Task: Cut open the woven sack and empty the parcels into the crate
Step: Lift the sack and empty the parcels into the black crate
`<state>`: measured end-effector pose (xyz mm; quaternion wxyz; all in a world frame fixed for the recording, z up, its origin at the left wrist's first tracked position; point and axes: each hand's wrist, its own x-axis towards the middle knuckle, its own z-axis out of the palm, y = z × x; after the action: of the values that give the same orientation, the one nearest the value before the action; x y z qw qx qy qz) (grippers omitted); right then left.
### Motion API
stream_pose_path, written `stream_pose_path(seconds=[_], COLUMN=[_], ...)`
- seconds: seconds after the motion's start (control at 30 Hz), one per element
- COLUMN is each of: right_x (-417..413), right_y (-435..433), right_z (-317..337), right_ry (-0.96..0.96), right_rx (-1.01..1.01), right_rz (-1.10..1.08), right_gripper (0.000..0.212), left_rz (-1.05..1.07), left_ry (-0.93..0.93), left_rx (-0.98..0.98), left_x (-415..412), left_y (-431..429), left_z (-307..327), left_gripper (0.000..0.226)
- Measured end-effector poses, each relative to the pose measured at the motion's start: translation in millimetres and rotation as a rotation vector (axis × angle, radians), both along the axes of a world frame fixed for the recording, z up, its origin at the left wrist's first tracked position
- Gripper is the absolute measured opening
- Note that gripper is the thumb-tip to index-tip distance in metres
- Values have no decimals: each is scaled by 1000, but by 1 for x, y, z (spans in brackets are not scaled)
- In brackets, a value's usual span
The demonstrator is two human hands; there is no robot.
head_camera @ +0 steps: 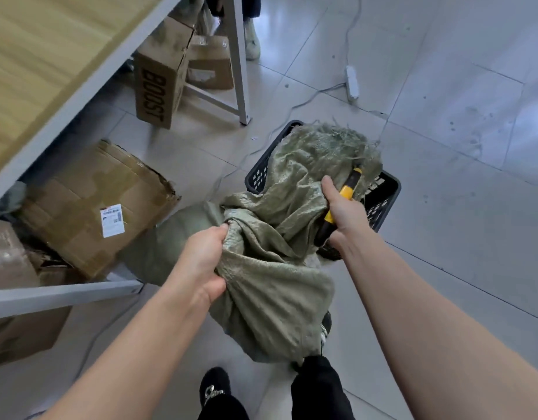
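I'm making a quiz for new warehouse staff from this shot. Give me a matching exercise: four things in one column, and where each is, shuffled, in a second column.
Things:
1. woven sack
2. yellow-and-black cutter
3. black crate
4. box printed BOOST

Places:
A. standing under the table
B. on the tiled floor, beneath the sack's frayed end
C. in the right hand
D. bunched in the left hand, draped into the crate

Pairs: 1-D, 2-C, 3-B, 4-A
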<state>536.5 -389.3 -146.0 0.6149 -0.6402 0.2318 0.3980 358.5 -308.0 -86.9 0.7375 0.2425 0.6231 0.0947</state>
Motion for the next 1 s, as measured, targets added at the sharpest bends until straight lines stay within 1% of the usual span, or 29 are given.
stream_pose_path(seconds=[0.03,0.07,0.17,0.3,0.37,0.43,0.47,0.5,0.57,0.63,0.67,0.77,0.8,0.83,0.93,1.0], right_x=[11,21,50,79,87,92,92,92,89,85,84,93,97,102,119,134], right_y=[1,3,7,14,12,5,2,-1,-3,0,2,6,5,4,8,15], right_z=[-3,-5,-10,-14,-13,-13,-10,-6,1,9,11,8,5,5,2,1], right_ry=[18,27,-9,-61,-190,-393,-475,-512,-476,-358,-276,-38,0,24,46,29], right_rx=[-12,-24,-62,-157,-264,-368,-379,-349,-173,43,133,313,339,337,251,173], right_rz=[36,67,103,128,138,165,174,193,296,432,456,367,351,352,363,305], right_gripper=[47,46,44,45,45,42,41,40,38,29,28,42,43,39,23,21], left_rz=[17,39,124,252,303,324,330,333,331,307,295,279,253,231,187,96], left_ry=[15,30,61,34,21,19,23,31,11,-47,-73,-118,-118,-121,-155,-175], left_rx=[1,-6,-54,-66,-58,-56,-59,-64,-83,-112,-117,-108,-102,-99,-103,-67], left_x=[12,23,53,99,120,140,150,160,183,206,215,238,244,251,267,272], left_y=[0,0,8,18,19,18,17,17,15,15,16,25,29,33,45,55], left_z=[1,2,3,3,0,-2,-3,-3,1,10,13,15,14,12,0,-13], left_gripper=[25,26,30,31,33,34,34,34,33,37,38,37,35,33,31,22])
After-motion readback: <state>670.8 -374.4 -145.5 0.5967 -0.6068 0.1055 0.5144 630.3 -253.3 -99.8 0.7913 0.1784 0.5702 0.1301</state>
